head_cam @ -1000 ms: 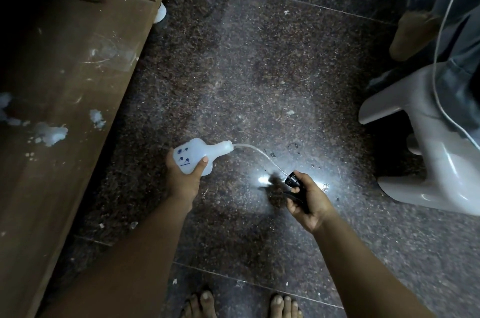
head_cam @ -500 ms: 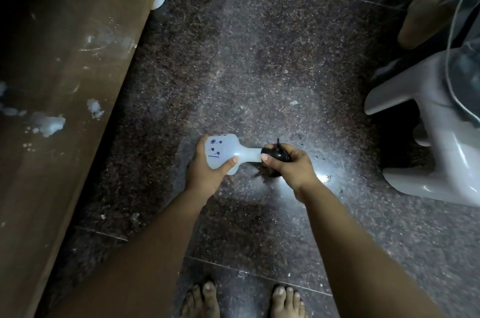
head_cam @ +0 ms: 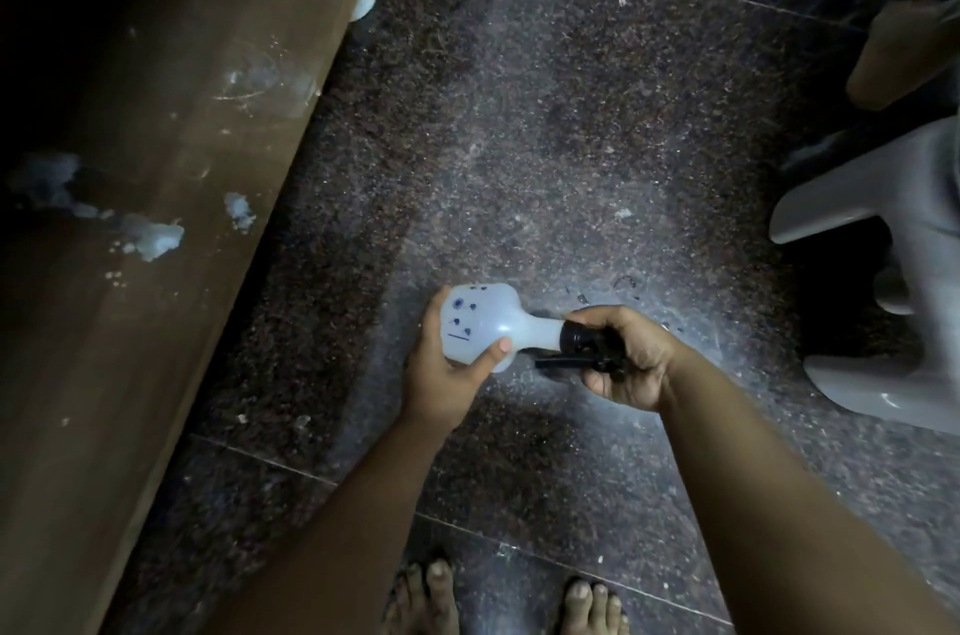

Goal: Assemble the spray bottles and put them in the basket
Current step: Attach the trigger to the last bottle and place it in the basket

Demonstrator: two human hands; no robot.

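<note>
black spray head (head_cam: 584, 341) half-hidden under fingers (head_cam: 618, 322)

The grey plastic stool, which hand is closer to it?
Right. The right hand, holding the black spray nozzle, is on the side of the grey plastic stool; the left hand, holding the white bottle, is farther away.

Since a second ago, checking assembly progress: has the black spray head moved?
Yes. The black spray head in the right hand moved left, away from the grey stool, onto the bottle neck.
</note>
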